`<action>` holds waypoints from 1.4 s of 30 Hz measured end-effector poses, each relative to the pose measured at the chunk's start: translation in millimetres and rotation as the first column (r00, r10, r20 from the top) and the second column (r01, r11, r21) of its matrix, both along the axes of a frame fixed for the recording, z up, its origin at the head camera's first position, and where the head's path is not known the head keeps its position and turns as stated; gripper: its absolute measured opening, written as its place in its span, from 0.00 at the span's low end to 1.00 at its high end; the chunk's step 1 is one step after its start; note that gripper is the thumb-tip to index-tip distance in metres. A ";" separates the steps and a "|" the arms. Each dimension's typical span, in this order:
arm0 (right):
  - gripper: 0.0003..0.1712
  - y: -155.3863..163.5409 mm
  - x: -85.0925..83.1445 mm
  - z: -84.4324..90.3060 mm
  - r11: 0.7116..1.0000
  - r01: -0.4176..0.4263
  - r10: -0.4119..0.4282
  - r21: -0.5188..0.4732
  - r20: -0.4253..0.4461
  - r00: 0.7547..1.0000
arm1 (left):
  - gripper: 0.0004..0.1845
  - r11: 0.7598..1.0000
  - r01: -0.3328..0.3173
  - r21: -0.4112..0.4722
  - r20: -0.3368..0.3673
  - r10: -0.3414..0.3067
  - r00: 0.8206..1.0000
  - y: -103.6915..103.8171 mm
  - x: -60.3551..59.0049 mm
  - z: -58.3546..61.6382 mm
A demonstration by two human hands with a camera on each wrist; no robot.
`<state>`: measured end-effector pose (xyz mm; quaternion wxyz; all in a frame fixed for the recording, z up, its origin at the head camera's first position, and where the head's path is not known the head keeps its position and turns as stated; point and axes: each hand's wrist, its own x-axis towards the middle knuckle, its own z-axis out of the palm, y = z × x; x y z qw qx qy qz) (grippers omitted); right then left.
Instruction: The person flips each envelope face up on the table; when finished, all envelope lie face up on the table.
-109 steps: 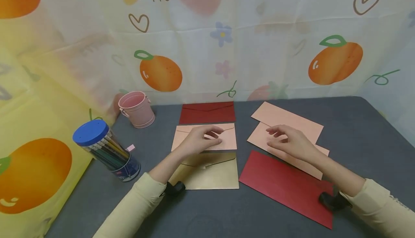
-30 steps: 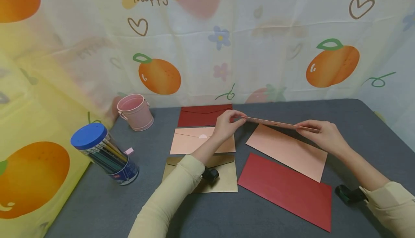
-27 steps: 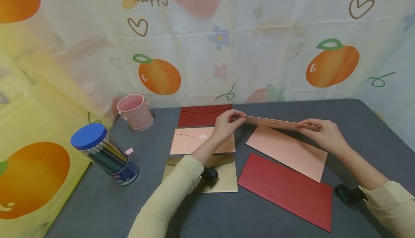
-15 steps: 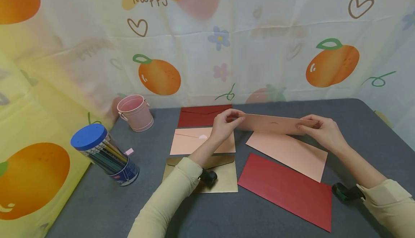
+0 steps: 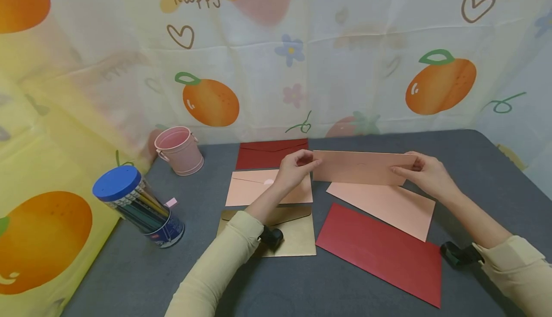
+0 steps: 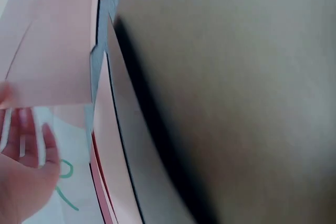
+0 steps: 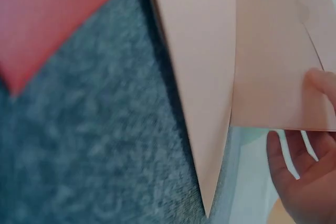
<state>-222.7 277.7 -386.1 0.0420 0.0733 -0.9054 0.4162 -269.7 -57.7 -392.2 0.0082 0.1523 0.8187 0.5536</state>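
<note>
A pink envelope (image 5: 355, 169) is being pinched at both ends, the left hand (image 5: 294, 170) being clamped on one, the right hand (image 5: 429, 175) on the other, so presumably it is being steadied level! Over the far part of a second pink envelope (image 5: 388, 206) it is being held, broad face tipped to view, while a gold envelope (image 5: 299, 235) is being partly covered by the left sleeve (image 5: 220, 264)

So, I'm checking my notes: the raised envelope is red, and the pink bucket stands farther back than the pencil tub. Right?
The color's wrong: the raised envelope is pale pink, as the head view shows. The pink bucket does stand farther back than the pencil tub.
</note>
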 end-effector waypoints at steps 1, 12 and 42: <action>0.19 0.3 0.3 0.1 1.000 -0.003 0.003 0.025 0.013 1.000 | 0.12 0.999 0.007 -0.038 0.019 -0.006 1.000 -1.6 0.2 -0.3; 0.21 4.9 -1.5 -9.8 0.974 -0.080 0.050 0.213 0.142 0.989 | 0.09 0.952 0.091 -0.292 0.082 -0.070 0.994 -10.0 -1.8 -10.3; 0.50 3.7 -10.0 -12.7 0.999 -0.008 -0.003 0.038 0.264 0.965 | 0.18 0.988 -0.141 -0.066 0.182 0.150 0.972 0.1 -5.2 -18.1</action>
